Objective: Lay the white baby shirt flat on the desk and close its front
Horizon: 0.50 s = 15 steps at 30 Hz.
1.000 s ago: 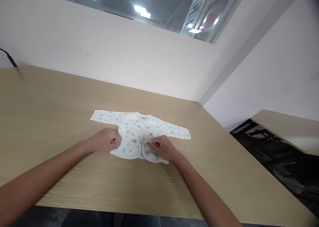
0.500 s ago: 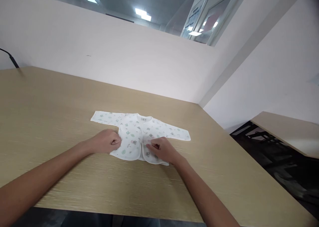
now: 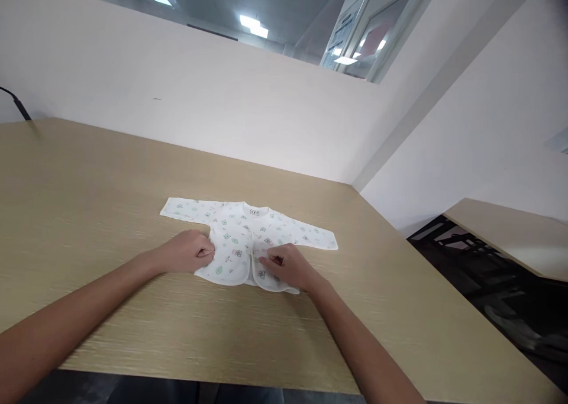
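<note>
A white baby shirt [image 3: 233,241] lies spread on the wooden table, its sleeves stretched out to both sides and its neckline toward the wall. Small green and grey animal prints cover it. The front opening runs down the middle, and the two rounded lower edges part slightly. My left hand [image 3: 190,252] is closed at the left side edge of the body, below the sleeve. On the right front panel, my right hand [image 3: 288,265] is closed with fingers curled against the cloth. The fingertips of both hands are partly hidden.
The table [image 3: 168,339] reaches back to a white wall [image 3: 199,96] with a window [image 3: 213,13] above it. A black cable [image 3: 20,105] stands at the far left. At right is another wooden surface [image 3: 506,232] with a dark space beneath.
The view has shifted very slightly. Both hands and the baby shirt keep the same places relative to each other.
</note>
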Each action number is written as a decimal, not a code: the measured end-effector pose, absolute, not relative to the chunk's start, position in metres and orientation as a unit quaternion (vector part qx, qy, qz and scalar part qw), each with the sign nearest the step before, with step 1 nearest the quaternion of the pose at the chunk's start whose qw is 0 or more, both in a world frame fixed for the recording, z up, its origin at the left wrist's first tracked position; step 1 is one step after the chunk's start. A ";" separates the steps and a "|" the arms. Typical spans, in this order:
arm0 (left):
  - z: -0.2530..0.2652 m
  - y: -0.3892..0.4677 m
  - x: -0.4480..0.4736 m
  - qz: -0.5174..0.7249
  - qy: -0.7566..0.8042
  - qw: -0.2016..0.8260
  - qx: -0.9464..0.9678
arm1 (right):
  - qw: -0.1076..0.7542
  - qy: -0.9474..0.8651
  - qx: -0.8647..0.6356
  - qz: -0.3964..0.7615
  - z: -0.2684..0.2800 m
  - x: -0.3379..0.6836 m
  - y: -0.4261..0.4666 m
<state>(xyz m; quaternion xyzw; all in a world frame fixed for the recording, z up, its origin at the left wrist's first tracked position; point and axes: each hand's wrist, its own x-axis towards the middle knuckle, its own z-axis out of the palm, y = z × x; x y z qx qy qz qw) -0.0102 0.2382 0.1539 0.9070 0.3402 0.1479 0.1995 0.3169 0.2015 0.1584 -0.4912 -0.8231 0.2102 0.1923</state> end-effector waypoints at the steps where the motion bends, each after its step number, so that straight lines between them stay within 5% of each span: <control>1: 0.154 0.238 -0.010 0.151 0.338 0.201 0.907 | 0.192 -0.823 -0.492 0.211 0.158 0.317 0.202; 15: 0.155 0.238 -0.010 0.145 0.345 0.206 0.904 | 0.189 -0.819 -0.493 0.225 0.159 0.318 0.201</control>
